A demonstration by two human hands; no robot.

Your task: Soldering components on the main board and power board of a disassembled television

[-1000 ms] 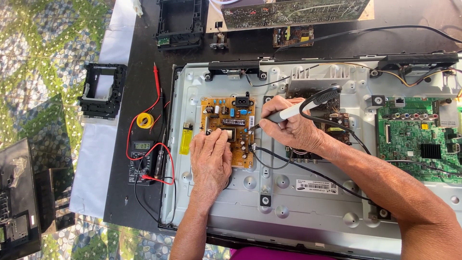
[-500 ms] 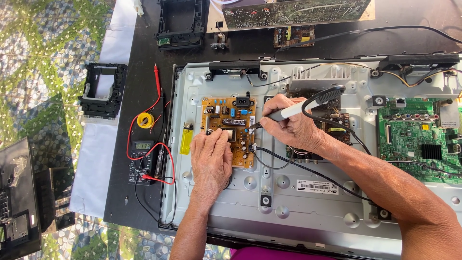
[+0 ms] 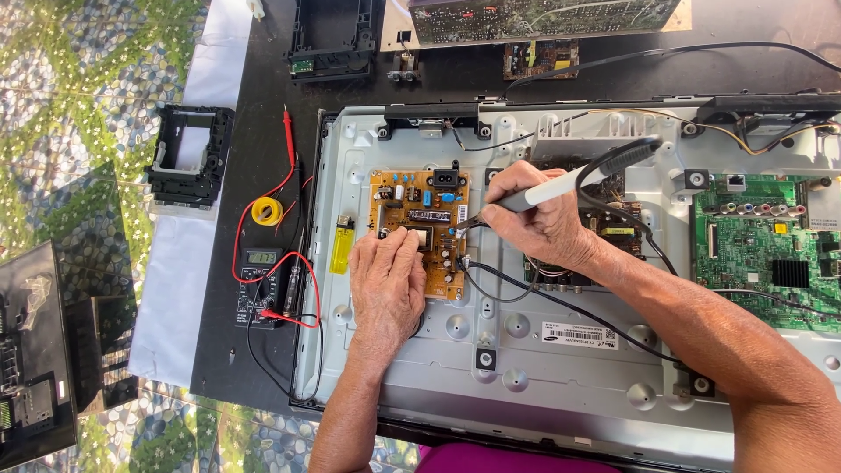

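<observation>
at the bottom of the frame, two bare forearms are seen reaching up over a grey metal panel [image 3: 526, 368] that fills the centre and right. the left hand [image 3: 388, 285] is laid flat, palm down, just left of centre, with its fingers together and pressed on the lower left part of an orange circuit board [image 3: 422, 229]. the right hand [image 3: 540, 226] is placed just right of that board, its fingers clamped around a grey soldering iron [image 3: 561, 186], whose tip is touched to the board's right edge. a black cable is seen running from the iron's handle down across the panel. a yellow lighter [image 3: 342, 247] is laid just left of the board. further left, a black meter [image 3: 260, 285] with red leads and a yellow solder roll [image 3: 267, 210] are set on the dark tabletop. at the right edge, a green circuit board [image 3: 758, 254] is mounted on the panel. in the upper left, a black plastic frame [image 3: 188, 158] is laid on white cloth.
</observation>
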